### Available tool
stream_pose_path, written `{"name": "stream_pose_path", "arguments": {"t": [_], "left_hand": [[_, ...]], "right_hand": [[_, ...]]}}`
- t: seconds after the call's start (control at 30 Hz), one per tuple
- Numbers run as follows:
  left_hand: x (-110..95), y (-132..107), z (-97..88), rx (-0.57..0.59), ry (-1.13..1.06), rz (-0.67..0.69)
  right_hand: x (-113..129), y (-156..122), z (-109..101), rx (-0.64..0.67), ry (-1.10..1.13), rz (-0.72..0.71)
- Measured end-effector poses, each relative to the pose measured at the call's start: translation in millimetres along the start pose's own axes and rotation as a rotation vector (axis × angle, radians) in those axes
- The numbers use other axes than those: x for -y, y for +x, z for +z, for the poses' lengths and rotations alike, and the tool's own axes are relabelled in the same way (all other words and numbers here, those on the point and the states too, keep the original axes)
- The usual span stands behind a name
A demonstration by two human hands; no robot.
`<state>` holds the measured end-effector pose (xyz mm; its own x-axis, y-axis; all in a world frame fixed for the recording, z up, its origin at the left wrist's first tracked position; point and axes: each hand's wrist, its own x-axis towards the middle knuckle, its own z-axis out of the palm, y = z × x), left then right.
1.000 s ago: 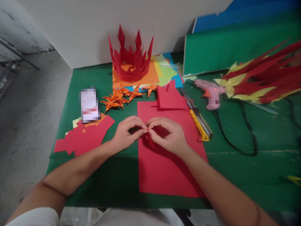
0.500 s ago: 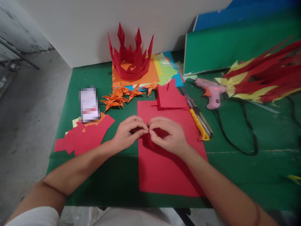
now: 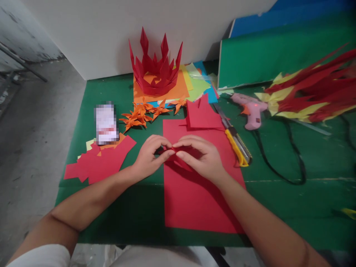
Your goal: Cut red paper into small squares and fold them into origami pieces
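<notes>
My left hand (image 3: 150,155) and my right hand (image 3: 201,155) meet fingertip to fingertip above a large red paper sheet (image 3: 200,207). Both are closed, pinching a small red piece of folded paper (image 3: 174,150) between thumbs and forefingers. Most of that piece is hidden by my fingers, so its full shape does not show. Just beyond my hands, several red paper pieces (image 3: 204,115) lie stacked on the sheet's far end. A yellow utility knife (image 3: 236,142) rests to the right of my right hand, partly over the sheet.
A red paper crown (image 3: 160,87) stands at the back on coloured sheets. Orange paper flowers (image 3: 136,119) lie before it. Left are a phone (image 3: 106,124) and red paper scraps (image 3: 104,163). A pink glue gun (image 3: 251,109) with a black cord and red-yellow paper streamers (image 3: 311,92) lie right.
The thumb and fingers of my right hand have straightened and slid slightly left along the red paper. More of its red edge shows between my fingers. The other things stay put.
</notes>
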<state>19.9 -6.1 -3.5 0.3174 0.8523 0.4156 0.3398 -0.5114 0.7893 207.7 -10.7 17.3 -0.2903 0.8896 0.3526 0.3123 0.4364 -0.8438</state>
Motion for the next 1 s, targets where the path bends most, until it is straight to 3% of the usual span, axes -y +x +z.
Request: {"name": "stream_pose_path", "arguments": {"t": [0.53,0.87,1.0], "left_hand": [[-2.9,-2.4,2.4,-0.001,-0.194,-0.185],[-0.4,-1.3,5.8,0.084,-0.366,-0.423],[1.4,1.9,4.4,0.002,-0.457,-0.485]], "right_hand": [[-3.6,-1.3,4.1,-0.032,0.006,0.110],[-5.6,-1.0,4.4,-0.024,0.066,0.207],[-7.2,0.1,3.2,-0.041,0.135,0.332]]}}
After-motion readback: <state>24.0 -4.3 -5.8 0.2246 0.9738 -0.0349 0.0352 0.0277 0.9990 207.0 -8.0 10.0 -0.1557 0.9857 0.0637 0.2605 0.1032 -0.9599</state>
